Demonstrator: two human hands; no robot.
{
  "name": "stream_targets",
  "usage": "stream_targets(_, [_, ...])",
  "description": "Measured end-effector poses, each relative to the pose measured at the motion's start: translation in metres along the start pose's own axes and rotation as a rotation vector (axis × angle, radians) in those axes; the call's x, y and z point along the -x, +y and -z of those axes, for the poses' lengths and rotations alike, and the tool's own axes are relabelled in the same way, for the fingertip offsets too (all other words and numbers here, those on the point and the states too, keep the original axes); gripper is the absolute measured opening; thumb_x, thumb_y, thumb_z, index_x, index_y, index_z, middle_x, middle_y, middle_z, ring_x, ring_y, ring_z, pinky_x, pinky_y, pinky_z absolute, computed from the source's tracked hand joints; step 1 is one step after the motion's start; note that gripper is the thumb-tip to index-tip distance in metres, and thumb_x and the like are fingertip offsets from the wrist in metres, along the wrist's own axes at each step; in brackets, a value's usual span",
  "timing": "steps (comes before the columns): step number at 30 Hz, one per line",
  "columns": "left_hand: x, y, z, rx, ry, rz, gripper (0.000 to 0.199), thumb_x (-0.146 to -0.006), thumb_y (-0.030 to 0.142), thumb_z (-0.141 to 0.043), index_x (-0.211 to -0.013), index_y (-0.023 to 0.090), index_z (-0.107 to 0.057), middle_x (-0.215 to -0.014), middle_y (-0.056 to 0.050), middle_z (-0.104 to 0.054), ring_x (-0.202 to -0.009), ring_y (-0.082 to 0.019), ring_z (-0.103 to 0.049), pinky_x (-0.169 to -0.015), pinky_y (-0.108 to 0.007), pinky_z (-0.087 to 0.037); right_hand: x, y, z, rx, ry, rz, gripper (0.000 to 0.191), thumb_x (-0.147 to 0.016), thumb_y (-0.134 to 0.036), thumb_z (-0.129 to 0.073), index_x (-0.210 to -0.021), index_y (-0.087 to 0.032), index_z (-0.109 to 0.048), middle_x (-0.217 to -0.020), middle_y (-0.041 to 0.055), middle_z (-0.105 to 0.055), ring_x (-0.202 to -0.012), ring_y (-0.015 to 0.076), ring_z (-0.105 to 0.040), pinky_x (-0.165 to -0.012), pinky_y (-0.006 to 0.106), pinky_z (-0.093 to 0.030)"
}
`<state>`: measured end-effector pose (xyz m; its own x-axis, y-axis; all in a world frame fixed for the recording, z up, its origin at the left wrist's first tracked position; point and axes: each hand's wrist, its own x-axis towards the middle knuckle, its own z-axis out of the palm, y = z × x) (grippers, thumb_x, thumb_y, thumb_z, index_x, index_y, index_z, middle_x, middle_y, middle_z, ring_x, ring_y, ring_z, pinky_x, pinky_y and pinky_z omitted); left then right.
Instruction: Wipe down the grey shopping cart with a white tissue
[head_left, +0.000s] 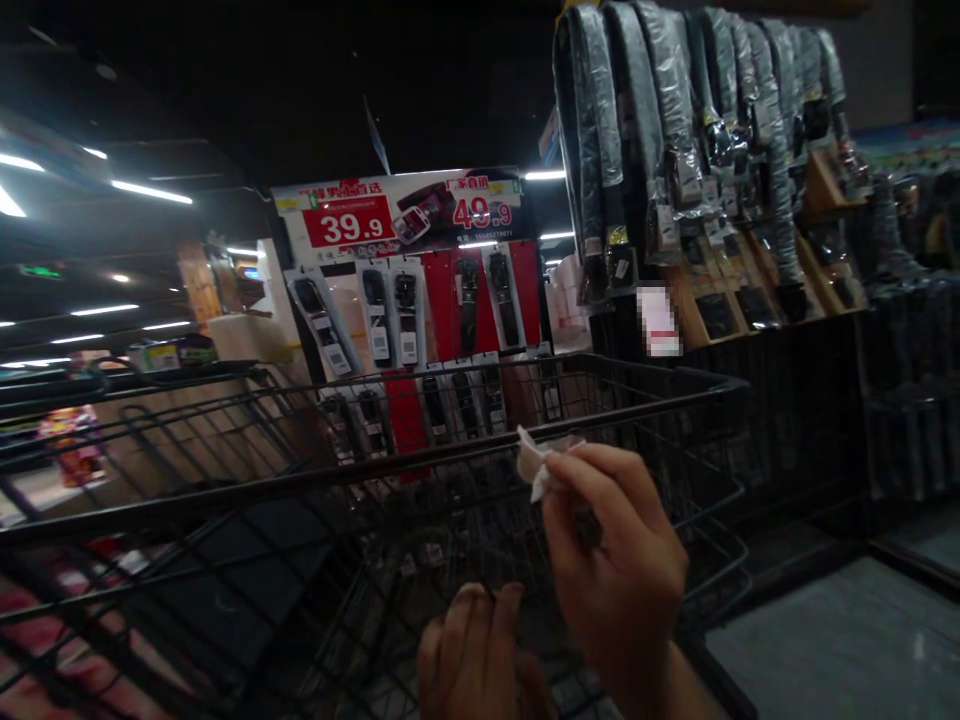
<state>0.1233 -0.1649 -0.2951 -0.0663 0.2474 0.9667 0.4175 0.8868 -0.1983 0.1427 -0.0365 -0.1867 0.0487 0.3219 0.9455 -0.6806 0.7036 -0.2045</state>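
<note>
My right hand [615, 560] is raised over the near side of a black wire shopping cart [480, 437]. A crumpled white tissue [536, 468] is pinched between its thumb and fingers, its loose edges sticking out to the left. Lower down, at the bottom edge of the view, is my left hand [472, 650]. Its fingers are curled and pressed together with the back of the hand toward me, so whatever they may hold is hidden. The two hands are close together but apart.
Ahead stands a rack of packaged belts [405, 310] under a red and white price sign [397, 215]. More plastic-wrapped belts [675, 110] hang at the upper right above a wooden display [720, 300]. Grey floor [847, 630] shows at the lower right.
</note>
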Motion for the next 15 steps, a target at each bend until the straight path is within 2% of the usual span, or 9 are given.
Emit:
stream_targets(4, [-0.007, 0.006, -0.004, 0.041, 0.075, 0.114, 0.031, -0.077, 0.006, -0.042, -0.094, 0.021, -0.065, -0.082, -0.005, -0.068, -0.088, -0.019, -0.062, -0.084, -0.036, -0.039, -0.011, 0.023, 0.018, 0.107, 0.035, -0.017, 0.021, -0.086, -0.007, -0.054, -0.096, -0.020, -0.066, -0.087, 0.0038, -0.063, -0.078, 0.0149, -0.062, -0.066, 0.029, -0.055])
stream_targets(6, [-0.009, 0.004, -0.004, 0.034, 0.096, 0.119, 0.032, -0.076, 0.004, -0.043, -0.092, 0.021, -0.065, -0.080, -0.004, -0.068, -0.087, -0.019, -0.061, -0.084, -0.036, -0.039, -0.014, 0.033, 0.026, 0.153, 0.060, -0.031, 0.019, -0.086, -0.009, -0.054, -0.094, -0.021, -0.066, -0.086, 0.0035, -0.063, -0.077, 0.0150, -0.063, -0.066, 0.030, -0.056])
stream_targets(11, [-0.011, -0.011, 0.004, -0.066, -0.028, -0.160, 0.031, -0.074, 0.006, -0.050, -0.100, 0.017, -0.062, -0.082, -0.004, -0.069, -0.087, -0.020, -0.062, -0.079, -0.034, -0.041, -0.013, 0.064, 0.048, 0.289, 0.147, -0.088, 0.013, -0.086, -0.013, -0.056, -0.089, -0.020, -0.067, -0.083, 0.0035, -0.063, -0.074, 0.0145, -0.061, -0.064, 0.029, -0.054])
stream_targets(15, [-0.013, -0.017, 0.006, -0.110, -0.032, -0.188, 0.030, -0.074, 0.006, -0.050, -0.099, 0.016, -0.061, -0.082, -0.006, -0.068, -0.086, -0.021, -0.061, -0.079, -0.035, -0.042, -0.008, 0.093, 0.066, 0.369, 0.219, -0.157, 0.009, -0.084, -0.016, -0.059, -0.085, -0.017, -0.068, -0.082, 0.0045, -0.063, -0.073, 0.0155, -0.060, -0.062, 0.029, -0.052])
